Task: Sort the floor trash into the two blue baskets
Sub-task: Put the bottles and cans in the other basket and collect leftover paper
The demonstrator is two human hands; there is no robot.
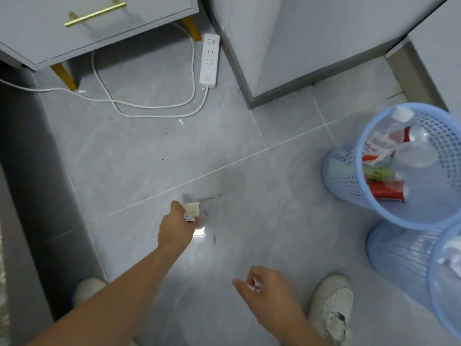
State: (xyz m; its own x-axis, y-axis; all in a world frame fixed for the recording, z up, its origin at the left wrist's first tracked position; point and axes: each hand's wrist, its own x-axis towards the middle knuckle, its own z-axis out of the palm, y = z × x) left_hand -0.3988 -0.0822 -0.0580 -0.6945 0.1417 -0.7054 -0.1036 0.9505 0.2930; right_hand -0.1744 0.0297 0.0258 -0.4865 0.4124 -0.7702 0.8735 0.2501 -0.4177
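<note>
Now left hand pinches pale wrapper, print unreadable; right hand grips small scrap.

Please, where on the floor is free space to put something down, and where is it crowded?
Bare tiles lie between the left hand, the cable and the far basket, and between the right hand and the near basket. Crowded: the cable loops under the cabinet, and the right edge with both baskets.
</note>
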